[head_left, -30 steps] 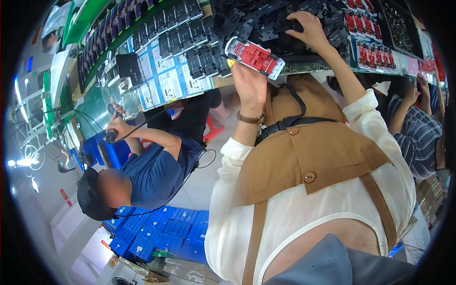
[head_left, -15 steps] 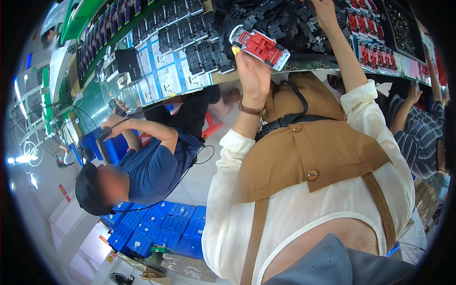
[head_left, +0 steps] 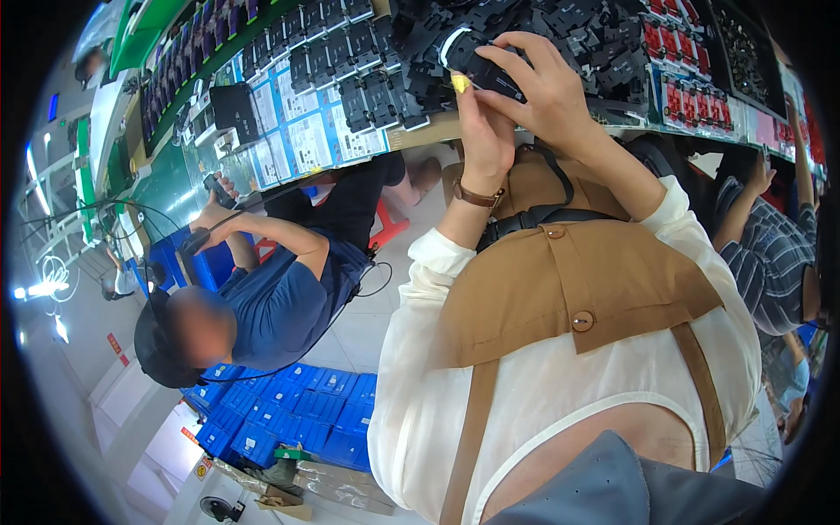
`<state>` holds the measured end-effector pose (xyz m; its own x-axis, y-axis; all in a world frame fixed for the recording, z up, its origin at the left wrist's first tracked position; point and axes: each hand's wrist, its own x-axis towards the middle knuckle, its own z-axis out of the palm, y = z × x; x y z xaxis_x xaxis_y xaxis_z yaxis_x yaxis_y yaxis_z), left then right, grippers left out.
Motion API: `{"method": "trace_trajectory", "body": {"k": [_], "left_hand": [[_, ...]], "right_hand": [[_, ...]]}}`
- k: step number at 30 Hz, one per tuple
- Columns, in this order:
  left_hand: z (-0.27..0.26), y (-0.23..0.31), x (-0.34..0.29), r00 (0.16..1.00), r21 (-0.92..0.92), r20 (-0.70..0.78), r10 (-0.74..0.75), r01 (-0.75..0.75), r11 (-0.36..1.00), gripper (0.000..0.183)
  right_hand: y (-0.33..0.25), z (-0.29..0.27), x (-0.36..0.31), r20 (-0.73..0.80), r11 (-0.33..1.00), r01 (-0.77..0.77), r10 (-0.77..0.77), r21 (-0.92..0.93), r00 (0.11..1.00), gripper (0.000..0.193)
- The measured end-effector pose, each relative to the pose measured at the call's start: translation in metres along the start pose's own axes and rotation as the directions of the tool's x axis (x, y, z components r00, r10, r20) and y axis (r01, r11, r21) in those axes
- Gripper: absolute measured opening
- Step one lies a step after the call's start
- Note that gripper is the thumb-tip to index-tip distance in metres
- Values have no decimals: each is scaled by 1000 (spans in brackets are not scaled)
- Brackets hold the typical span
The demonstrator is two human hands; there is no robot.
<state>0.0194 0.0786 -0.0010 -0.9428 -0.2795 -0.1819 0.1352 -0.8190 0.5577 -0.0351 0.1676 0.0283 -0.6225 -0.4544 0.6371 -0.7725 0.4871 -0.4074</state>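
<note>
My left hand (head_left: 486,140) holds a toy car with a white body (head_left: 452,44) from below, and something yellow covers one of its fingertips. A black plastic base plate (head_left: 492,73) lies over the car's underside, hiding the red part. My right hand (head_left: 556,94) bends over the plate from the right, fingers and thumb gripping its edges. Whether the plate is fully seated I cannot tell. Behind both hands spreads a heap of loose black base plates (head_left: 595,39) on the table.
To the left stand rows of black car undersides (head_left: 346,61) on printed sheets (head_left: 306,140). Red and white car bodies (head_left: 696,103) are lined up at the right. A person in a dark blue shirt (head_left: 280,306) sits at my left, and another in plaid (head_left: 770,249) at my right.
My right hand has come back from the black heap to the car in my left hand. A black base plate now covers the red underside that showed before.
</note>
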Motion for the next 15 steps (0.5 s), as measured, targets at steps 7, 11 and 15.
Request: {"method": "trace_trajectory", "body": {"k": [7,11,15], "left_hand": [[4,0,4,1000,64,-5,20,-19,998,30],[4,6,4,998,67,5,67,-67,996,30],[4,-2,6,993,84,15,113,-114,990,29]], "right_hand": [[-3,-6,0,116,999,-10,5,43,993,52],[2,-25,-10,131,927,-225,194,299,972,51],[14,-20,-38,545,216,-728,535,650,646,40]]}}
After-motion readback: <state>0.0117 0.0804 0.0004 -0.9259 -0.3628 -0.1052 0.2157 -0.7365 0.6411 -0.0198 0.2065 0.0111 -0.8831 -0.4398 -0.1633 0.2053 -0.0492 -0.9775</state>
